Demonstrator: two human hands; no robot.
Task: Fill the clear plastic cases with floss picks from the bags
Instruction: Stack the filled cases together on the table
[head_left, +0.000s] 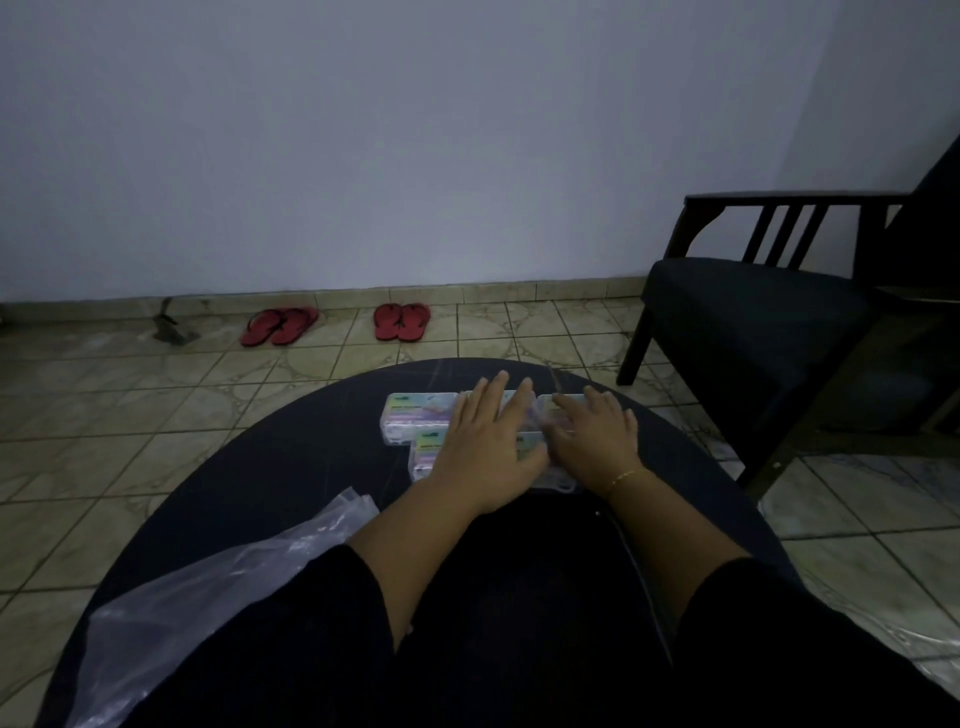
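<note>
dim grey wall and patterned floor tiles surround a round dark table, whose far edge curves just beyond the fingertips. near that far edge sits a cluster of clear plastic cases with pastel contents, packed side by side and touching; one case shows fully to the left of the hands, another peeks out below it, and the rest are mostly covered. whether each is full or closed cannot be told in this light.

left hand lies flat, palm down, on top of the cluster, fingers spread and straight toward the table's far edge, gripping nothing. right hand lies flat beside it on the right part of the cluster, fingers loosely spread and angled inward, thumb edge touching the left hand; a thin gold bracelet circles its wrist. both forearms come out of black sleeves.

a crumpled clear plastic bag lies on the table's left near side, well apart from the cases, its lower end running to the table edge. bare tabletop stays open left of the cases and between the bag and the cases.

off the table, a dark armchair stands close to its right edge, and two pairs of red flip-flops rest by the wall beyond the far edge.
</note>
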